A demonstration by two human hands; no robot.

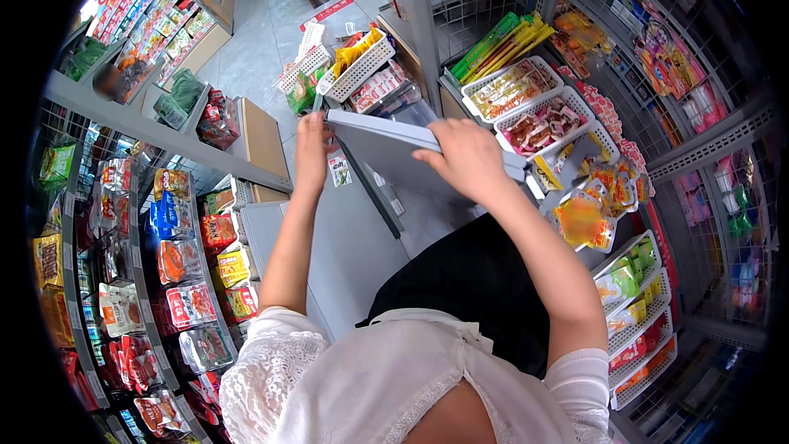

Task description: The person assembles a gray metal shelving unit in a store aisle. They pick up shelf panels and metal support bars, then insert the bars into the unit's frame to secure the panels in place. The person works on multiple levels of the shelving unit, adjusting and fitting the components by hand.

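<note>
A grey metal shelf panel [382, 133] is tilted on edge in front of me, between my two hands. My left hand [312, 150] is closed around its far left corner. Toward the panel's other end, my right hand [467, 156] grips the top edge with the thumb on the near side and the fingers over it. Just past the panel, white plastic baskets [362, 67] of packaged snacks are piled up, with a yellow packet [358, 53] in one. Part of the panel's lower side is hidden by my right arm and black clothing.
Shelves of snack packets [191, 304] run along the left. To the right, white baskets of wrapped snacks [542, 125] and loose yellow packets [585, 218] lie close to my right forearm. A grey upright post [419, 33] stands ahead, beside the tiled floor [263, 12].
</note>
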